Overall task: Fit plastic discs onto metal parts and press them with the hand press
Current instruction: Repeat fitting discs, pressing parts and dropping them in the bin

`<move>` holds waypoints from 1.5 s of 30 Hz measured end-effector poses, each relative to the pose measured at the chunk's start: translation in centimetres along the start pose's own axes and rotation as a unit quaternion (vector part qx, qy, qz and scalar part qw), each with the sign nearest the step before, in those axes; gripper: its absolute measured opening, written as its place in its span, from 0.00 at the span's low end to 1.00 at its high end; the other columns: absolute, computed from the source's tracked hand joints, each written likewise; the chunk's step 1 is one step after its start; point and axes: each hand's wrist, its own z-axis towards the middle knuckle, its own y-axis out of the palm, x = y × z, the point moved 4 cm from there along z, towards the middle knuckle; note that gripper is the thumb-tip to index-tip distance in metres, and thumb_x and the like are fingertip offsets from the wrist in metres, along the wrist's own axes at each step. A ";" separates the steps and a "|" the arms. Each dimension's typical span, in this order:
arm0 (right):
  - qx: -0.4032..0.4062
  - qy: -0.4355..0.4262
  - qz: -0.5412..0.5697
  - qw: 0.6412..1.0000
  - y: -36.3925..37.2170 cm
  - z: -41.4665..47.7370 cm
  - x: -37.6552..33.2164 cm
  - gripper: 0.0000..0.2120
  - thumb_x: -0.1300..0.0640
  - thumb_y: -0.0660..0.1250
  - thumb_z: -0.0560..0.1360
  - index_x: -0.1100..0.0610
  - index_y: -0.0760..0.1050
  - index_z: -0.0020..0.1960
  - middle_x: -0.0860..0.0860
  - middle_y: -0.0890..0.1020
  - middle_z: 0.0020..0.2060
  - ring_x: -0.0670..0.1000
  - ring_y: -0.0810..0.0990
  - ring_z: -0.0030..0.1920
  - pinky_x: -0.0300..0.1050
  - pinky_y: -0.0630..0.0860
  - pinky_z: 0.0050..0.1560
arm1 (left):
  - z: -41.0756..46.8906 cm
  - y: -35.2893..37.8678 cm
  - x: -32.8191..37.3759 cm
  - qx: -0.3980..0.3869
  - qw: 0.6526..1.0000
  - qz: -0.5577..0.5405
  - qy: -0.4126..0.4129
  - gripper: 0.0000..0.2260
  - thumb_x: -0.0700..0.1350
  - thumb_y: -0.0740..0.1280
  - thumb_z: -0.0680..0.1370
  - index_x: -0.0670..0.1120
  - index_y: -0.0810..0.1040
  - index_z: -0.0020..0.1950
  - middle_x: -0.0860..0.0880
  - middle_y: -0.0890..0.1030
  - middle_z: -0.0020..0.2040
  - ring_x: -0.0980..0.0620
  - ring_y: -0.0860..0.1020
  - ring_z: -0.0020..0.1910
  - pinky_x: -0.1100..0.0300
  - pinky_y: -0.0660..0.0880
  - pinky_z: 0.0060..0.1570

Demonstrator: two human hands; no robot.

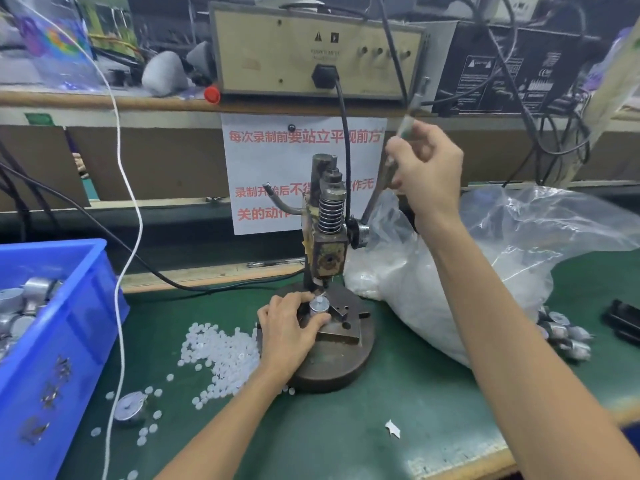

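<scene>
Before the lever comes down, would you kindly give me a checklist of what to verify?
1. Metal part seated on the press base beneath the press head: ok.
2. Plastic disc fitted on top of the part: cannot tell, too small.
3. Left hand clear of the pressing spot: not ok, its fingers pinch the part right there.
4. Right hand holds the lever: ok.
5. Loose discs lying beside the base, not under the head: ok.
</scene>
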 end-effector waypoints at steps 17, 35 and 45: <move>0.119 -0.058 0.136 0.982 0.3 -7.4 1.8 0.13 0.61 0.58 0.75 0.49 0.62 0.34 0.40 0.67 0.25 0.44 0.63 0.29 0.44 0.62 0.33 | -0.2 -0.1 0.3 0.000 1.000 0.002 0.013 0.15 0.56 0.72 0.71 0.52 0.78 0.54 0.62 0.73 0.46 0.59 0.67 0.48 0.63 0.54 0.51; -0.033 0.095 -0.082 0.992 1.1 -21.1 10.4 0.12 0.65 0.59 0.77 0.59 0.71 0.60 0.52 0.75 0.54 0.47 0.74 0.46 0.35 0.69 0.49 | -1.2 -2.0 2.3 -0.106 0.991 0.084 0.010 0.17 0.60 0.73 0.67 0.49 0.80 0.47 0.49 0.72 0.68 0.50 0.64 0.66 0.58 0.53 0.56; -0.107 0.226 -0.038 0.967 -4.2 -24.8 12.2 0.10 0.59 0.59 0.80 0.52 0.79 0.51 0.43 0.81 0.38 0.45 0.78 0.40 0.44 0.75 0.40 | -10.2 -0.3 6.4 -0.077 0.986 0.065 0.134 0.13 0.46 0.77 0.66 0.46 0.82 0.48 0.46 0.77 0.62 0.42 0.70 0.60 0.51 0.60 0.53</move>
